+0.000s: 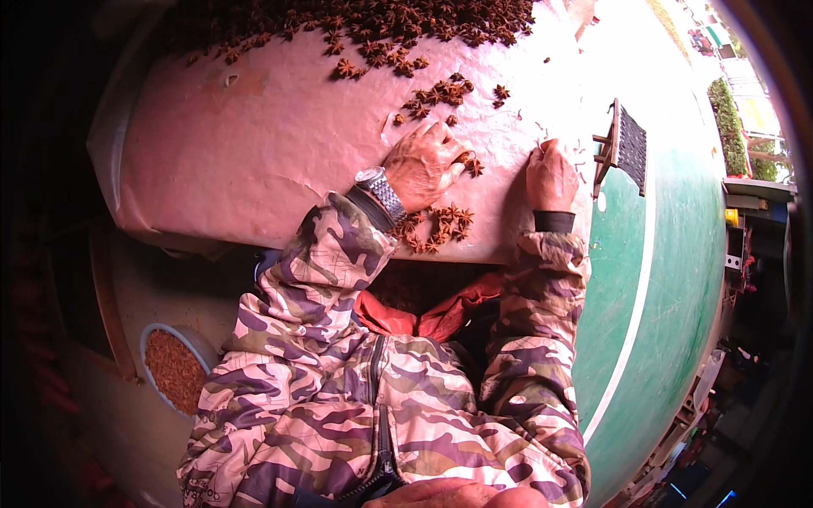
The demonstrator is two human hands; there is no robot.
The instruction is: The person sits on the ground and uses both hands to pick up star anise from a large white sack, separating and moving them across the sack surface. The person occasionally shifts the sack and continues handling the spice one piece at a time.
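My left hand, with a metal-band watch on its wrist, is closed over the pink-covered table. A brown star anise sits at its pinched thumb and forefinger. To the right, my right hand is held with its fingers pressed together; what they pinch, if anything, is too small to make out. Near the table's front edge, just below my left hand, a loose ring of star anise lies on the cover. A small cluster of star anise is spread just beyond my left hand.
A large heap of star anise covers the far side of the table. A light-rimmed tub of reddish-brown bits stands on the floor at the left. At the right, a dark woven-seat stool stands on the green floor with its white line.
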